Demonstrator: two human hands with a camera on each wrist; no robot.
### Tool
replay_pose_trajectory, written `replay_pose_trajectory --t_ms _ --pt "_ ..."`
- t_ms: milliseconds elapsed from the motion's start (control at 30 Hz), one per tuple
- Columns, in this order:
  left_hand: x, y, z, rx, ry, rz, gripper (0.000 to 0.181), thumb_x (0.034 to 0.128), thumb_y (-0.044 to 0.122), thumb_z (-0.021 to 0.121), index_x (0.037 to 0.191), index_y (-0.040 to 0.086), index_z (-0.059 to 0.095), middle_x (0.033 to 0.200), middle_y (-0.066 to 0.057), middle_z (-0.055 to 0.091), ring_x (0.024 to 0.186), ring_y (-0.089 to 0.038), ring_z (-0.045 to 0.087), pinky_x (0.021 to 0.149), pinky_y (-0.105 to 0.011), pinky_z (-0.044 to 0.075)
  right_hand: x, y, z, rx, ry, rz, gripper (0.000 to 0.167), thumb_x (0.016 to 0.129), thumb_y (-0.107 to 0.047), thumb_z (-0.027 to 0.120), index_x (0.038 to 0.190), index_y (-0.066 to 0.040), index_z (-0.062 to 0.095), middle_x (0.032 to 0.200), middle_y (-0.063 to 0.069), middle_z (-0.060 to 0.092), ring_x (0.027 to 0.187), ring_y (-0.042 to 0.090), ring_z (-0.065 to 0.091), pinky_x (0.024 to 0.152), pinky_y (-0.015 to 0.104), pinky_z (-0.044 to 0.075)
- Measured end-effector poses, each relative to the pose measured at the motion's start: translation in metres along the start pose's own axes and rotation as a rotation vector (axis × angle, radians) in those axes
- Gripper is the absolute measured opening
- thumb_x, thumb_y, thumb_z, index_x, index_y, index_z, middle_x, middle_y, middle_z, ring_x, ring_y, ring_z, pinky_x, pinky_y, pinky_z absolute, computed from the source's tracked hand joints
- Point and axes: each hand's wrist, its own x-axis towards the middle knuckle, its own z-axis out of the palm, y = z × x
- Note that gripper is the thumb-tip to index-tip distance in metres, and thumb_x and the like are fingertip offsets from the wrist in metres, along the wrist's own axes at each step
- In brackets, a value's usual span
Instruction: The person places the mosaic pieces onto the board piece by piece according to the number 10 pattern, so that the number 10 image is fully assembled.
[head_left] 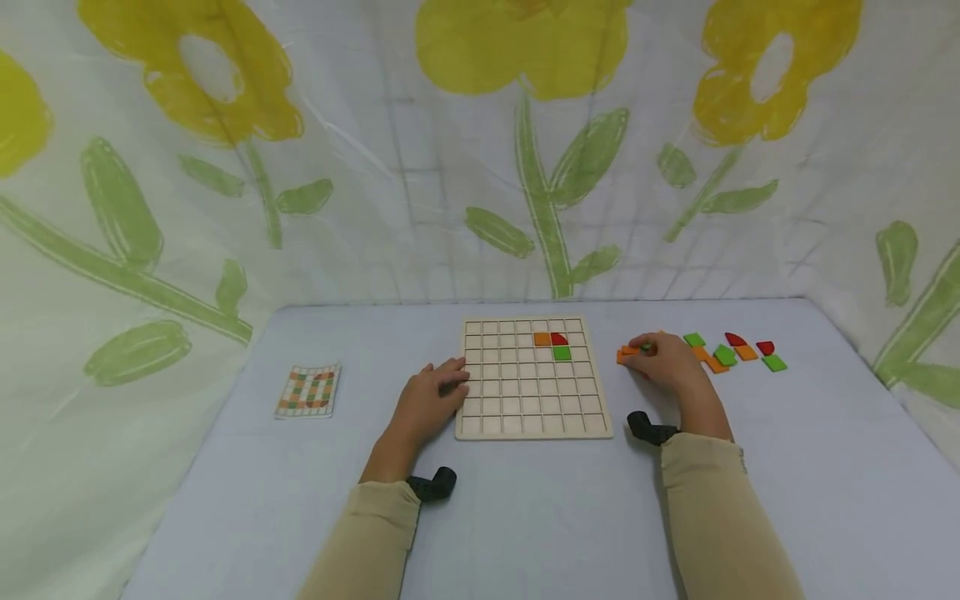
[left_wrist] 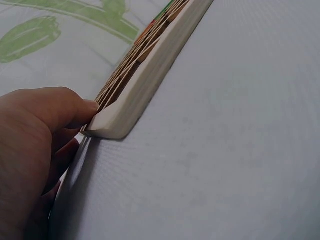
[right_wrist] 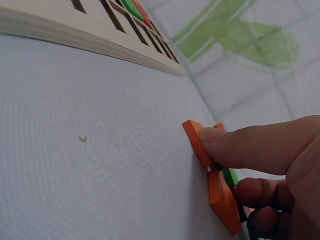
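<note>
A light wooden grid board [head_left: 513, 406] lies flat on the table. My left hand [head_left: 429, 404] rests at its left edge, fingers loosely bent; in the left wrist view the thumb [left_wrist: 75, 107] touches the board near a corner. Right of the board, my right hand [head_left: 666, 364] pinches an orange tile [right_wrist: 196, 142], which stands tilted under the thumb. Another orange tile [right_wrist: 222, 200] and a green tile [right_wrist: 230, 177] lie close to those fingers, partly hidden. In the board's upper right cells sit an orange square [head_left: 542, 339], a red quarter-round tile [head_left: 558, 339] and a green square [head_left: 562, 353].
Several loose tiles are scattered beyond the right hand, among them a green tile [head_left: 725, 355], a red tile [head_left: 735, 339] and an orange tile [head_left: 746, 353]. A small pattern card [head_left: 307, 391] lies at the left. A flower-printed curtain [head_left: 352, 192] hangs behind the table [head_left: 540, 517].
</note>
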Motion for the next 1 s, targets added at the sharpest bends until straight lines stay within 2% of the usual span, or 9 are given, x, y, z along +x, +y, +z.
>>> replay_pose_trajectory --t_ms 133,267,333,400,500,567,633,767,1000 --pt "0.000 0.001 0.000 -0.001 0.004 -0.010 0.027 0.0934 0.023 0.067 0.118 0.013 0.072 0.141 0.004 0.057 0.137 -0.018 0.049 0.123 -0.041 0.026 -0.001 -0.002 0.000 0.020 0.008 -0.007 0.046 0.092 -0.037 0.068 0.124 -0.004 0.064 0.098 0.017 0.058 0.082 0.028 0.052 0.066 0.031 0.044" --pt "-0.001 0.001 0.000 0.008 -0.004 -0.020 0.028 0.0939 0.024 0.066 0.119 0.013 0.072 0.142 0.005 0.056 0.137 -0.018 0.048 0.124 -0.040 0.025 -0.001 -0.004 0.000 0.061 0.002 0.015 0.043 0.094 -0.034 0.064 0.126 -0.005 0.064 0.113 0.021 0.060 0.089 0.029 0.056 0.073 0.034 0.049" --pt "-0.001 0.001 0.000 0.012 -0.003 -0.013 0.028 0.0940 0.024 0.066 0.119 0.013 0.072 0.142 0.005 0.056 0.137 -0.018 0.048 0.124 -0.040 0.025 -0.001 -0.006 0.000 0.089 0.008 0.023 0.044 0.096 -0.036 0.062 0.127 -0.006 0.065 0.108 0.017 0.064 0.086 0.026 0.057 0.071 0.032 0.050" --pt "-0.001 0.002 -0.001 0.010 0.003 -0.005 0.028 0.0937 0.023 0.067 0.119 0.013 0.072 0.141 0.005 0.057 0.137 -0.017 0.048 0.124 -0.039 0.026 -0.001 -0.009 -0.001 0.111 0.015 0.017 0.046 0.096 -0.042 0.060 0.129 -0.008 0.064 0.093 0.015 0.068 0.077 0.025 0.059 0.066 0.030 0.049" --pt "-0.001 0.002 -0.001 -0.004 0.007 0.002 0.027 0.0932 0.022 0.067 0.118 0.012 0.072 0.141 0.004 0.057 0.136 -0.017 0.049 0.123 -0.040 0.026 -0.002 -0.014 0.001 0.099 0.028 -0.033 0.049 0.097 -0.047 0.057 0.130 -0.011 0.065 0.087 0.011 0.069 0.075 0.022 0.058 0.063 0.026 0.046" --pt "-0.001 0.002 0.000 -0.009 0.002 0.000 0.027 0.0930 0.021 0.068 0.118 0.013 0.072 0.141 0.005 0.057 0.136 -0.016 0.049 0.124 -0.039 0.026 -0.002 -0.019 0.004 0.099 0.023 -0.065 0.049 0.097 -0.047 0.056 0.131 -0.013 0.065 0.094 0.014 0.070 0.079 0.024 0.060 0.065 0.027 0.046" --pt "0.000 0.001 0.000 -0.013 -0.002 -0.003 0.027 0.0931 0.021 0.068 0.118 0.013 0.072 0.141 0.005 0.057 0.136 -0.015 0.049 0.124 -0.038 0.025 -0.002 -0.025 0.008 0.092 0.024 -0.102 0.044 0.097 -0.044 0.059 0.128 -0.014 0.067 0.109 0.012 0.070 0.088 0.023 0.059 0.069 0.026 0.047" --pt "0.000 0.000 0.001 -0.010 0.002 -0.012 0.026 0.0932 0.023 0.068 0.118 0.014 0.073 0.141 0.007 0.057 0.136 -0.014 0.049 0.124 -0.037 0.025 -0.002 -0.039 0.018 0.101 0.004 -0.155 0.032 0.092 -0.037 0.069 0.117 -0.018 0.074 0.108 0.009 0.070 0.086 0.023 0.056 0.065 0.027 0.046" --pt "0.001 0.001 0.000 -0.009 0.001 -0.032 0.027 0.0938 0.023 0.067 0.118 0.014 0.072 0.141 0.008 0.056 0.137 -0.014 0.048 0.124 -0.038 0.024 -0.002 -0.059 0.026 0.102 -0.059 -0.173 0.018 0.084 -0.028 0.077 0.100 -0.021 0.076 0.090 0.005 0.064 0.078 0.023 0.051 0.060 0.029 0.044"
